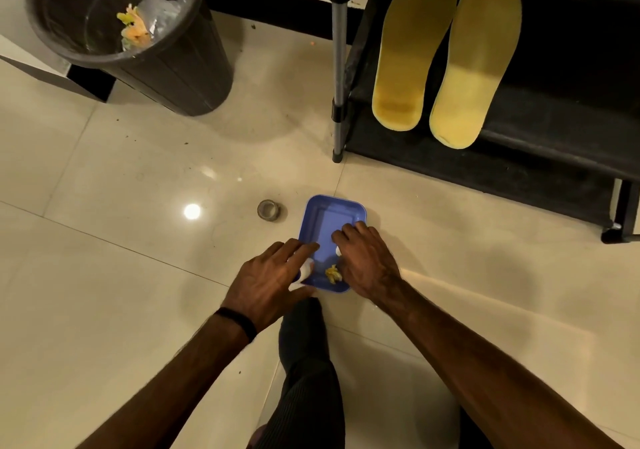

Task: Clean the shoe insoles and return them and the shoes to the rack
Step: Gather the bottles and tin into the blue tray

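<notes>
Left hand [273,277] rests at the blue tray's [323,213] near-left rim, fingers curled over a small white wad [304,270], probably a wipe, though the palm hides most of it. Right hand [367,263] lies over the near-right rim, fingers bent down into the tray; whether it pinches the white scrap [337,250] beneath cannot be told. A yellow scrap [333,274] lies between the hands. The two yellow insoles [446,57] lie at one o'clock, well apart, on the black rack's [519,157] shelf, long axes toward twelve, heels overhanging its front edge. The right hand is nearer them. A bin [145,40] stands at ten o'clock.
</notes>
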